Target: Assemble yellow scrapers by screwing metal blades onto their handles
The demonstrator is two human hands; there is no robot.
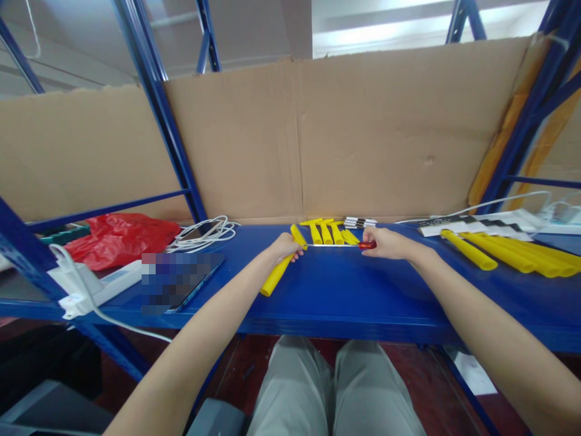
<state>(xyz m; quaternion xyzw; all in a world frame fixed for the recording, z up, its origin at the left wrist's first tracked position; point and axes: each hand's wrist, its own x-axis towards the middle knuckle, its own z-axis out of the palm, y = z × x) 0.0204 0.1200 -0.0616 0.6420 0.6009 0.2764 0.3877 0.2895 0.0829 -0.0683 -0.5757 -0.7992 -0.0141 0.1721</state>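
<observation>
My left hand [285, 247] is closed around a yellow tube [276, 278] with a yellow crosspiece at its upper end, held at a slant over the blue shelf. In my right hand [387, 243] is a screwdriver [367, 245] with a red handle, gripped between the fingers. Its thin metal shaft points left and reaches the yellow piece by my left hand; whether the tip sits in a screw is too small to see. Just behind the shaft lie several T-shaped yellow parts [325, 232] and a few small yellow pieces [349, 237].
Black-and-white pieces [360, 223] lie by the cardboard wall [385, 133]. Several yellow tubes [472, 249] rest at the right. To the left are a tablet-like device [200, 281], a white cable coil [204, 235], a power strip [115, 281] and a red bag [122, 239]. Blue posts [167, 127] frame the shelf [345, 297].
</observation>
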